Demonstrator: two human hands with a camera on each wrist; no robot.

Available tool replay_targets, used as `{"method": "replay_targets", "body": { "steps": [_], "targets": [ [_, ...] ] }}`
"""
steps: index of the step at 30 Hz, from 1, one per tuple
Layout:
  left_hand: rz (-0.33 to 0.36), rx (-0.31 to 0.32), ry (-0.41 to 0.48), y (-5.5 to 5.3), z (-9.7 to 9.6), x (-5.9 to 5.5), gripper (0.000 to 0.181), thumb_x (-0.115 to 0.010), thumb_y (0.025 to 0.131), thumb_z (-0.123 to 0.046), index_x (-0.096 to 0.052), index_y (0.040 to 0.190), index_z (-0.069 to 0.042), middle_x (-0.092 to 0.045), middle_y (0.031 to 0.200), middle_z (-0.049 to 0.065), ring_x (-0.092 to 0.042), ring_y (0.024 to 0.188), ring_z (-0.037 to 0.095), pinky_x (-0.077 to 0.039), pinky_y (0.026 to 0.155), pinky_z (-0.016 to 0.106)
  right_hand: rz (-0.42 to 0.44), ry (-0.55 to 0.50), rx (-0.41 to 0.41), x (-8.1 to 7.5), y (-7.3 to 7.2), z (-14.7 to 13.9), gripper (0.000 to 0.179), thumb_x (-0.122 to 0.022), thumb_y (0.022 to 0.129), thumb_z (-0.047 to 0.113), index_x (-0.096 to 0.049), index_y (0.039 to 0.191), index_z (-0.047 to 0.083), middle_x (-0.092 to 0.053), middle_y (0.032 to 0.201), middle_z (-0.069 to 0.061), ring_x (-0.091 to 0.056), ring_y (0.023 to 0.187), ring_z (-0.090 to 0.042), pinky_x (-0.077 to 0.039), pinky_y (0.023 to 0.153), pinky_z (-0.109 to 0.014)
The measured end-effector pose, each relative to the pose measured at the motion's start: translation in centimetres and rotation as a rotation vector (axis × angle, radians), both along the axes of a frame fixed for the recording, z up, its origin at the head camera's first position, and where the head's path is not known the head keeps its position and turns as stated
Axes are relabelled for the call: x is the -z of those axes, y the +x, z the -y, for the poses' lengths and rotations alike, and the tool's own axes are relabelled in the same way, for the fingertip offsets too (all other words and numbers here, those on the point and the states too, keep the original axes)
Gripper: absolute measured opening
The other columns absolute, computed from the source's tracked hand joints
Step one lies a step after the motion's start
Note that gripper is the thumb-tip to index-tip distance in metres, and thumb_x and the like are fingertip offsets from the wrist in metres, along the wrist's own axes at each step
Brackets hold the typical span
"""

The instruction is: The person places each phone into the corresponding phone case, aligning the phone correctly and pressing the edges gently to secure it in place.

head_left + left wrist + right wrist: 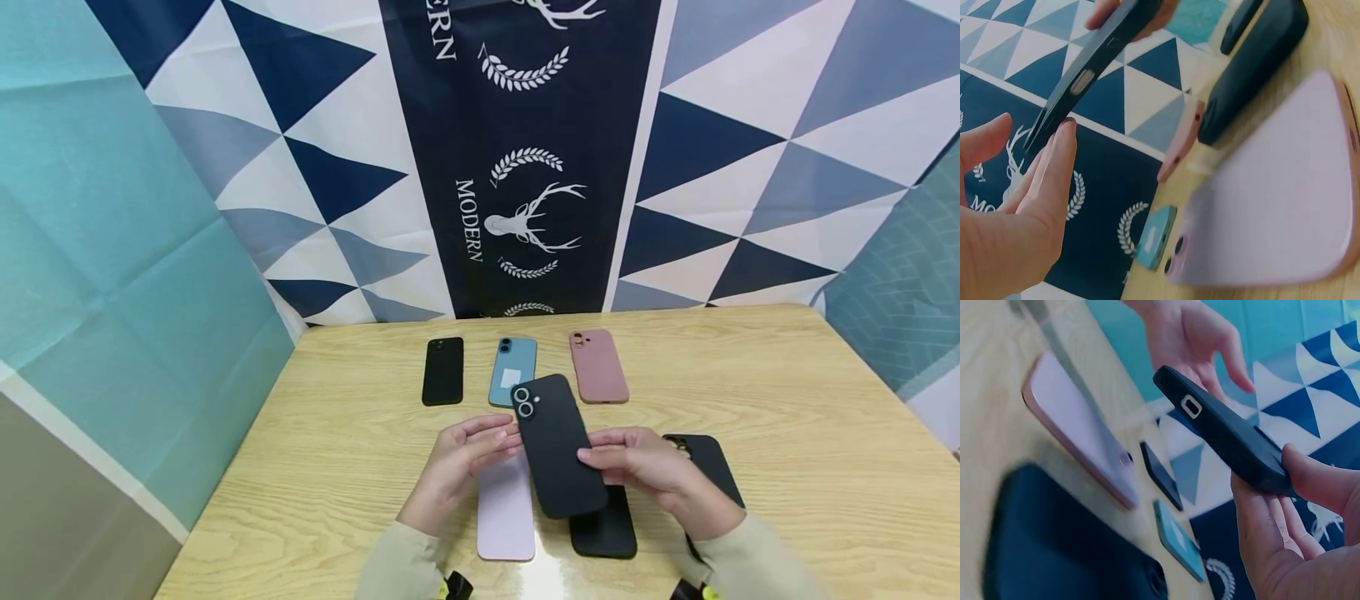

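Observation:
My right hand (645, 467) pinches a black phone (557, 446) by its right edge, thumb on the back and fingers beneath. The phone is held raised and tilted over the table, its two-lens camera bump at the upper left. My left hand (474, 457) is beside the phone's left edge, with its fingers fairly straight and fingertips right at that edge in the left wrist view. A lilac phone (506, 517) lies below, between the hands. Next to it lies another black phone (604, 533), its upper part hidden by the held one.
Along the back of the wooden table (345, 467) lie a small black phone (443, 372), a blue phone (501, 360) with a white label, and a pink phone (600, 367). A further black phone (714, 467) lies partly under my right forearm. Patterned cloth (540, 167) hangs behind.

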State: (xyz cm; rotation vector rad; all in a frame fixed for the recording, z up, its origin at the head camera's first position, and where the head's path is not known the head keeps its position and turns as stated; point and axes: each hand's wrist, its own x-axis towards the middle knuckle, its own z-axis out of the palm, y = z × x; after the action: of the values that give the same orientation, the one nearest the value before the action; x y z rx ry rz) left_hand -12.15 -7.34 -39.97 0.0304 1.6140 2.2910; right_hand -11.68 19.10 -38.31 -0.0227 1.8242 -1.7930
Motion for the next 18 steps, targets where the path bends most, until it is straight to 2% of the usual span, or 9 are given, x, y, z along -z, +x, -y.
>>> {"method": "replay_targets", "body": {
  "steps": [3,5,7,10,11,12,14,15,18],
  "targets": [
    [-0.010,0.008,-0.041,-0.2,0.8,0.1,0.048,-0.064,0.089,-0.006,-0.049,0.129,0.015,-0.066,0.120,0.025,-0.072,0.096,0.015,-0.056,0.091,0.030,-0.011,0.051,0.071,-0.5,-1.0,-1.3,0.044,-0.069,0.088,0.022,-0.060,0.123,-0.004,-0.071,0.085,0.015,-0.066,0.079,0.001,-0.055,0.074,-0.018],
    [-0.019,-0.005,-0.095,-0.2,1.4,0.3,0.047,-0.064,0.089,-0.007,-0.050,0.129,0.014,-0.061,0.125,0.030,-0.072,0.096,0.015,-0.056,0.093,0.031,-0.015,0.084,0.126,-0.8,-1.7,-2.4,0.041,-0.068,0.089,0.024,-0.062,0.121,-0.001,-0.071,0.082,0.016,-0.066,0.077,0.003,-0.055,0.072,-0.016],
    [-0.027,-0.027,-0.177,-0.3,1.7,0.5,0.046,-0.065,0.089,-0.008,-0.052,0.128,0.013,-0.061,0.125,0.031,-0.072,0.094,0.014,-0.056,0.092,0.031,-0.015,0.113,0.171,-0.9,-2.6,-3.6,0.049,-0.067,0.090,0.027,-0.056,0.127,-0.005,-0.070,0.081,0.017,-0.066,0.076,0.004,-0.055,0.071,-0.016],
    [-0.071,-0.050,-0.351,-0.3,1.9,0.9,0.045,-0.068,0.087,-0.010,-0.056,0.125,0.011,-0.065,0.120,0.028,-0.071,0.093,0.013,-0.058,0.087,0.027,-0.013,0.178,0.206,-1.1,-3.8,-5.9,0.069,-0.066,0.091,0.031,-0.040,0.138,-0.013,-0.066,0.083,0.019,-0.064,0.077,0.006,-0.055,0.071,-0.014],
    [-0.091,-0.055,-0.415,-0.3,1.8,1.0,0.044,-0.069,0.086,-0.010,-0.057,0.123,0.010,-0.066,0.118,0.026,-0.071,0.094,0.014,-0.058,0.085,0.026,-0.013,0.201,0.213,-1.1,-4.2,-6.6,0.072,-0.066,0.091,0.033,-0.038,0.139,-0.013,-0.064,0.084,0.021,-0.063,0.077,0.008,-0.055,0.072,-0.014],
    [-0.115,-0.058,-0.474,-0.2,1.8,1.2,0.044,-0.070,0.085,-0.010,-0.059,0.122,0.010,-0.067,0.117,0.026,-0.071,0.095,0.017,-0.058,0.083,0.026,-0.012,0.218,0.218,-1.1,-4.6,-7.5,0.068,-0.066,0.091,0.034,-0.043,0.137,-0.010,-0.063,0.084,0.022,-0.063,0.078,0.009,-0.055,0.073,-0.014],
    [-0.166,-0.059,-0.573,-0.1,1.7,1.3,0.043,-0.071,0.084,-0.011,-0.060,0.121,0.009,-0.067,0.116,0.025,-0.070,0.099,0.023,-0.058,0.082,0.026,-0.012,0.242,0.227,-1.2,-5.5,-9.0,0.051,-0.066,0.090,0.036,-0.057,0.127,0.001,-0.059,0.084,0.025,-0.060,0.079,0.011,-0.054,0.074,-0.014],
    [-0.194,-0.057,-0.609,-0.1,1.6,1.4,0.044,-0.071,0.084,-0.011,-0.059,0.120,0.009,-0.067,0.116,0.025,-0.069,0.101,0.027,-0.058,0.083,0.028,-0.010,0.257,0.232,-1.2,-5.9,-9.8,0.039,-0.066,0.090,0.037,-0.065,0.118,0.009,-0.057,0.083,0.026,-0.059,0.078,0.012,-0.054,0.074,-0.013],
    [-0.251,-0.057,-0.705,0.0,1.6,1.4,0.045,-0.072,0.084,-0.012,-0.059,0.122,0.008,-0.065,0.118,0.026,-0.066,0.107,0.035,-0.058,0.088,0.035,0.004,0.264,0.251,-1.2,-7.1,-11.5,0.008,-0.068,0.089,0.037,-0.070,0.085,0.030,-0.056,0.080,0.028,-0.058,0.077,0.012,-0.054,0.073,-0.014]
  ]
}}
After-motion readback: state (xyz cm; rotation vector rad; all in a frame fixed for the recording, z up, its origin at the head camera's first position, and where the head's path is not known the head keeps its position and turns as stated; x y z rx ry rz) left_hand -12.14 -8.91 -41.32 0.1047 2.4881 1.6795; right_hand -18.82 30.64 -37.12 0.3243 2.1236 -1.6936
